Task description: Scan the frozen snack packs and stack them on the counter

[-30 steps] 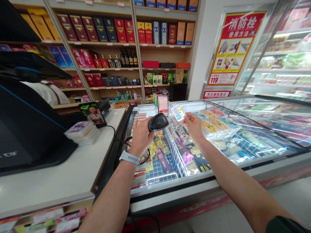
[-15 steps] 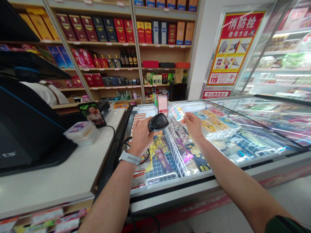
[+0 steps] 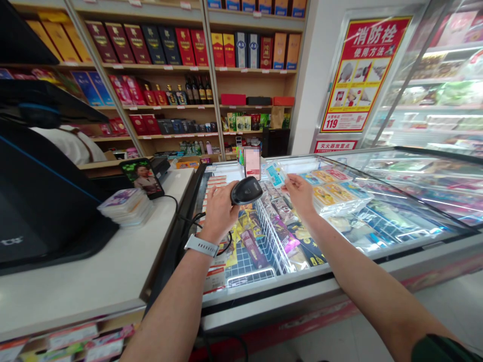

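Note:
My left hand (image 3: 221, 211), with a grey watch band on its wrist, is wrapped round a black barcode scanner (image 3: 246, 190) held above the glass-topped freezer (image 3: 241, 318). The scanner's head faces away from me and to the right. In my right hand (image 3: 300, 192), a small flat light-blue and white packet (image 3: 276, 174) is pinched by one edge between thumb and fingers. It is tilted, a short way right of the scanner and apart from it. The scanner's black cable (image 3: 196, 217) hangs beside my left wrist.
A stack of flat clear packets (image 3: 124, 207) stands on the white counter (image 3: 86, 281), beside a propped phone (image 3: 142, 177) and a black checkout terminal (image 3: 41, 201). Under the freezer glass are wire baskets (image 3: 273, 236) with bagged goods. Boxed packets (image 3: 335, 193) sit right of my right hand.
The packet in my right hand has turned slightly and its face looks bluer now. Both hands and the scanner stay nearly in place.

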`<action>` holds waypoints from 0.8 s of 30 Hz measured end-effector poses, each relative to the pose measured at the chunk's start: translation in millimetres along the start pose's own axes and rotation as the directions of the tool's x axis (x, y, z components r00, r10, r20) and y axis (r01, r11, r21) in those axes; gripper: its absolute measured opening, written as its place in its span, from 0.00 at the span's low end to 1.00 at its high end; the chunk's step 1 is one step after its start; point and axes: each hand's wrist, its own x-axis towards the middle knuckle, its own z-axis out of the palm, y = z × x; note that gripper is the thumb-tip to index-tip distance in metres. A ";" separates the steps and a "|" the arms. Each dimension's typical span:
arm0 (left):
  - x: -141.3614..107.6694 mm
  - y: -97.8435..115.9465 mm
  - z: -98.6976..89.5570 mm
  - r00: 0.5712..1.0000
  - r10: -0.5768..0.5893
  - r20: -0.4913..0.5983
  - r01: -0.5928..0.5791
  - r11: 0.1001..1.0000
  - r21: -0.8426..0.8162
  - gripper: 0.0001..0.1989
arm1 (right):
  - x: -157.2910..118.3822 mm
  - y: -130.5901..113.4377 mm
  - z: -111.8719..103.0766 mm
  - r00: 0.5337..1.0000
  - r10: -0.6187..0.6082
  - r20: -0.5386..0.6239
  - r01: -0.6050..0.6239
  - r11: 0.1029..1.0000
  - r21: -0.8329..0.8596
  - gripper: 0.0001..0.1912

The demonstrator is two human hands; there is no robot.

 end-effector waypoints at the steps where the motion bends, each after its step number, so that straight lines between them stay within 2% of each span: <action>1: -0.1 -0.5 0.6 1.000 0.003 0.002 -0.003 1.000 -0.001 0.26 | -0.1 -0.4 0.0 1.000 0.001 0.000 -0.001 1.000 0.007 0.25; 7: 0.0 -2.5 3.1 0.999 -0.010 0.031 0.010 1.000 -0.002 0.30 | -1.0 -3.9 -0.7 1.000 -0.003 0.028 0.003 1.000 0.002 0.24; 24: 2.3 1.0 -1.9 0.999 0.036 -0.024 -0.035 0.999 0.017 0.24 | -3.6 -10.8 -1.4 1.000 -0.013 0.028 0.013 1.000 -0.019 0.22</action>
